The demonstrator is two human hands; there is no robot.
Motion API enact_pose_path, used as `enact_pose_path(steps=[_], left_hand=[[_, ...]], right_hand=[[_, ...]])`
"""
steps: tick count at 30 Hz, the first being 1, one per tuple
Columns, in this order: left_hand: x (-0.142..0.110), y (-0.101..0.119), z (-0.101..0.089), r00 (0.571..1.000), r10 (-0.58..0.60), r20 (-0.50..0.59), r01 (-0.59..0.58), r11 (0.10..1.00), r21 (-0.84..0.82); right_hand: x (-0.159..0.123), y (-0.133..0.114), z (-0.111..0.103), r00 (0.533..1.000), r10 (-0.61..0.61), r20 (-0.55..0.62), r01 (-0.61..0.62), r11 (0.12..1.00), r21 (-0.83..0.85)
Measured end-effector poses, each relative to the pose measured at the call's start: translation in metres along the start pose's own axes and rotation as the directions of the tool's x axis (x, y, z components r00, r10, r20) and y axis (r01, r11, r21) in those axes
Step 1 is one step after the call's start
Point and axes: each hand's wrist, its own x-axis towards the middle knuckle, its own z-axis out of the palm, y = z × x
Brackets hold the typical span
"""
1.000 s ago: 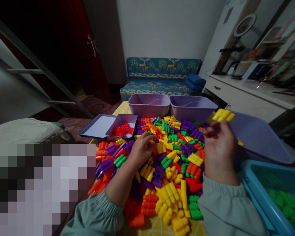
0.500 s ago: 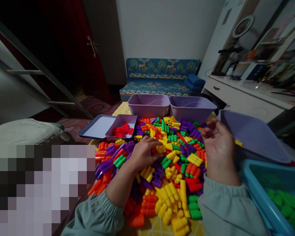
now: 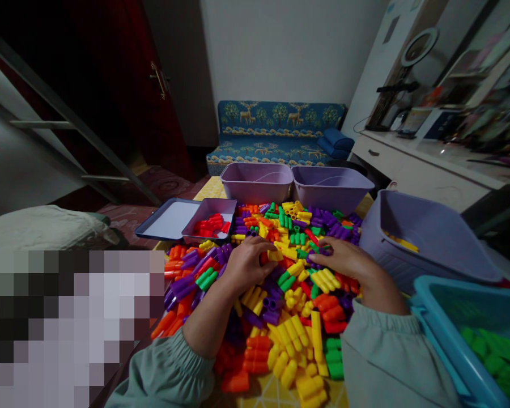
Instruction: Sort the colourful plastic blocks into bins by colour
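Observation:
Across the table lies a wide heap of plastic building blocks [image 3: 295, 334] in yellow, orange, red, purple and green, many with tube-shaped ridges. My left hand [image 3: 249, 263] is over the middle of it, thumb and fingers closed around a yellow block [image 3: 274, 255]. Just to the right, my right hand [image 3: 348, 260] reaches palm down into the heap. Its thumb and fingers are apart, at a small purple block [image 3: 318, 258]; whether they touch it I cannot tell. To its right stands a large purple bin [image 3: 378, 252] with some yellow blocks [image 3: 402, 242] inside.
Two purple bins [image 3: 257, 184] stand along the far edge. At the left, a shallow box [image 3: 210, 235] holds red blocks beside its pale lid [image 3: 170, 218]. A blue basket [image 3: 433, 323] at the right contains green blocks [image 3: 493, 351]. Behind the table is a patterned sofa [image 3: 276, 136].
My right hand has come down and left from beside the right purple bin into the heap, turning palm down. My left hand has barely moved and keeps the yellow block.

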Motion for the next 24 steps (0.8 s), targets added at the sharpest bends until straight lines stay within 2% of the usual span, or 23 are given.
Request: enact_pose_path(steps=[3, 5, 8, 13, 16, 20, 24], left_hand=[[0.0, 0.0, 0.0, 1.0, 0.002, 0.002, -0.002, 1.0, -0.005], [0.0, 0.001, 0.0, 1.0, -0.007, -0.002, 0.007, 1.0, -0.006], [0.0, 0.0, 0.002, 0.999, -0.028, -0.02, 0.028, 1.0, -0.012], [0.001, -0.004, 0.004, 0.996, -0.047, -0.074, 0.044, 0.998, -0.048], [0.002, -0.007, 0.004, 0.989, -0.067, -0.133, 0.055, 0.995, -0.086], [0.004, -0.007, 0.003, 0.971, -0.07, -0.228, 0.036, 0.988, -0.15], [0.005, -0.006, 0.002, 0.959, -0.086, -0.27, 0.029, 0.978, -0.207]], right_hand=[[-0.002, -0.013, 0.005, 0.99, -0.139, 0.013, 0.139, 0.99, 0.015], [-0.002, -0.024, 0.009, 0.982, -0.191, -0.012, 0.191, 0.982, 0.013], [-0.001, -0.04, 0.016, 0.974, -0.219, -0.06, 0.222, 0.973, 0.057], [-0.001, -0.07, 0.035, 0.953, -0.255, -0.165, 0.293, 0.917, 0.27], [-0.001, -0.083, 0.042, 0.936, -0.286, -0.203, 0.348, 0.835, 0.427], [0.002, -0.088, 0.047, 0.911, -0.352, -0.217, 0.404, 0.647, 0.647], [0.006, -0.09, 0.049, 0.907, -0.323, -0.27, 0.414, 0.578, 0.703]])
